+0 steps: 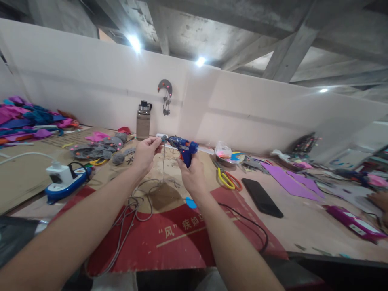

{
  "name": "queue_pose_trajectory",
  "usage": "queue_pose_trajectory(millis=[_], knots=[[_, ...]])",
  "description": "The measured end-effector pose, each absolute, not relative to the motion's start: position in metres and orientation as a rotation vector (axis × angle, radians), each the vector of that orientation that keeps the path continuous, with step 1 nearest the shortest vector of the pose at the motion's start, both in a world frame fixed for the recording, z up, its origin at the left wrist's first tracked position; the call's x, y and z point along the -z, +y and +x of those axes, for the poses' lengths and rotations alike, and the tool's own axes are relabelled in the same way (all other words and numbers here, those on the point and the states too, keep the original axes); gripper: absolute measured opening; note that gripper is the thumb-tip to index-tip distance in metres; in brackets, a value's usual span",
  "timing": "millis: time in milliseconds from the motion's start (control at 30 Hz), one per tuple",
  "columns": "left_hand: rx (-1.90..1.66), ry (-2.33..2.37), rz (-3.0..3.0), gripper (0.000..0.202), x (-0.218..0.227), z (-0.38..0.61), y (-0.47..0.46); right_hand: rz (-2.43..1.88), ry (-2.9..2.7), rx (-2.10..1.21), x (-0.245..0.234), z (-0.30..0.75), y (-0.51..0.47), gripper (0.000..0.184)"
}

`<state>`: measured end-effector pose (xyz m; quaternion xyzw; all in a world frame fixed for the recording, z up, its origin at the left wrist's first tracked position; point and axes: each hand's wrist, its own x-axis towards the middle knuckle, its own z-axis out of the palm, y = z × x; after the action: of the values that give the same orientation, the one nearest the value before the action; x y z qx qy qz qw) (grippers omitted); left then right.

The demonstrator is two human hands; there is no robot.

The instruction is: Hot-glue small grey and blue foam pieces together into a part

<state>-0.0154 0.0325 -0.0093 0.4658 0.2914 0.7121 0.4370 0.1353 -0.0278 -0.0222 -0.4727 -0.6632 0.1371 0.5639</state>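
Note:
My right hand (194, 176) is wrapped round the handle of a blue hot glue gun (183, 145), with a clear glue stick (206, 150) poking out of its back. The gun's nozzle points left. At its tip, my left hand (147, 153) pinches a small grey-blue piece (164, 139), too small to make out well. A thin grey cord (164, 163) hangs down from that piece and runs into loose loops on the red and brown cardboard (182, 238) below. Whether the nozzle touches the piece I cannot tell.
Yellow- and red-handled scissors (228, 180) and a black phone (262, 198) lie to the right. A water bottle (143, 121) stands by the wall. On the left are a blue power strip (68, 186) and grey felt pieces (87, 151). Another person's hand (377, 200) shows at far right.

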Motion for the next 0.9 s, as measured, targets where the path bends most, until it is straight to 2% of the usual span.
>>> queue_pose_trajectory(millis=[900], knots=[[-1.801,0.711,1.076,0.018,0.0063,-0.0191,0.0336,-1.117,-1.551,-0.312,0.0232,0.1345,-0.0285,0.029]])
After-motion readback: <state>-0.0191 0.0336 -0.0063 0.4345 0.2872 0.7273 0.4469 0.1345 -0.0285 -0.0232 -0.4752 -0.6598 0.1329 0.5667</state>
